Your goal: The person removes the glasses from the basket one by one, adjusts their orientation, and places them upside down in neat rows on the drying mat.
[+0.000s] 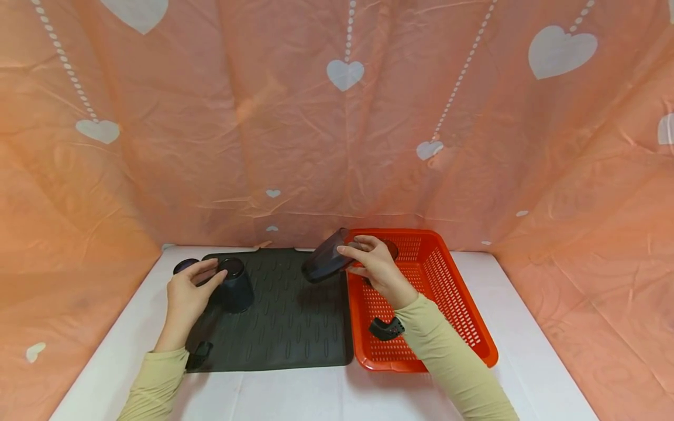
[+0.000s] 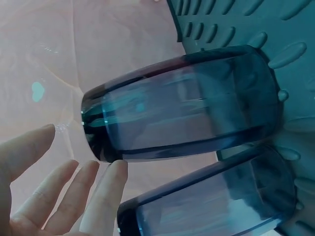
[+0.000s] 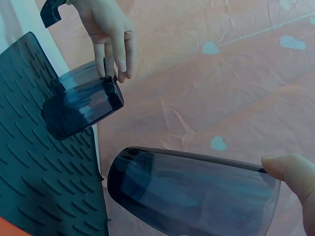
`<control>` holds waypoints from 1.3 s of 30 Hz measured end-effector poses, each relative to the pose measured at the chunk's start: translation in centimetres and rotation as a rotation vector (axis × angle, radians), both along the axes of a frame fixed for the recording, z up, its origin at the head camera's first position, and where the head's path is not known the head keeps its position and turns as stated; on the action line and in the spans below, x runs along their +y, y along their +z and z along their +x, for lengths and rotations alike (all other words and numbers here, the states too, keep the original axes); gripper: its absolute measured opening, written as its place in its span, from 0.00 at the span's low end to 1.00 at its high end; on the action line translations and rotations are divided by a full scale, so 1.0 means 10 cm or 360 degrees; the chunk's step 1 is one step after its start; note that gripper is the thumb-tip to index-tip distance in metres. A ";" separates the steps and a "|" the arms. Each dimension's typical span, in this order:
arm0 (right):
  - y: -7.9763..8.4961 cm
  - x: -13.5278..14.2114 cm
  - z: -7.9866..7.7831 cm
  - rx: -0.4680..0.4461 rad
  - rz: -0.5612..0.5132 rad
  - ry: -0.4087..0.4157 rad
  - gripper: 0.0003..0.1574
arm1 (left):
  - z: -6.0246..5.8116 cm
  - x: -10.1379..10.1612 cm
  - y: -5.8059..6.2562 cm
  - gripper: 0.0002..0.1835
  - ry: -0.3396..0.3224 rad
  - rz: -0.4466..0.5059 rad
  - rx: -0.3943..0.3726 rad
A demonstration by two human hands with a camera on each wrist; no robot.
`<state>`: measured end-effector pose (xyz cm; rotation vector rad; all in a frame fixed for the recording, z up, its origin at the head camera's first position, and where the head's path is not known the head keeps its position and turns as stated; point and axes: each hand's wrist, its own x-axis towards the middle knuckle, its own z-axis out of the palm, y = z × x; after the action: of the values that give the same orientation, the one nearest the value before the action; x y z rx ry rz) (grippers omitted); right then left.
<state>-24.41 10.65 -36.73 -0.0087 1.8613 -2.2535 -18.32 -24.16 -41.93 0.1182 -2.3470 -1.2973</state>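
My right hand point(image 1: 376, 266) holds a dark see-through tumbler point(image 1: 325, 257) by its rim end, tilted with its base down to the left, over the gap between mat and basket. In the right wrist view, the thumb point(image 3: 285, 169) presses on that tumbler's wall. Two matching tumblers stand upside down on the left of the dark ribbed mat point(image 1: 295, 327): a front one point(image 1: 237, 292) and another one point(image 1: 185, 265) partly hidden behind my left hand point(image 1: 186, 295). The left fingers are extended, loosely spread, with fingertips right at the upturned bases.
A red-orange plastic basket point(image 1: 463, 298) with slotted walls stands to the right of the mat. Inside it, a dark rounded thing point(image 1: 391, 249) shows partly behind my right hand. A white cloth point(image 1: 284, 394) covers the table; a pink curtain point(image 1: 295, 128) with hearts hangs behind.
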 end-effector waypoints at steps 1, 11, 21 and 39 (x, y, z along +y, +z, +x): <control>0.00 -0.01 0.00 -0.0002 -0.0002 0.0002 0.42 | 0.01 0.01 0.02 0.22 0.0002 0.0000 0.0001; 0.02 -0.05 0.00 -0.0018 -0.0060 -0.0009 0.38 | 0.06 0.12 0.20 0.23 -0.0026 0.0043 -0.0001; 0.06 -0.09 0.01 -0.0001 -0.0096 0.0006 0.40 | 0.05 0.28 0.30 0.24 -0.0234 0.0241 0.0009; 0.13 -0.14 0.02 0.0033 -0.0185 -0.0003 0.39 | -0.04 0.53 0.26 0.27 -0.0559 0.0581 -0.0085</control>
<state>-24.21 9.23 -35.46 -0.0494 1.7379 -2.3684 -18.76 -18.84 -39.33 -0.1568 -2.2152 -1.9058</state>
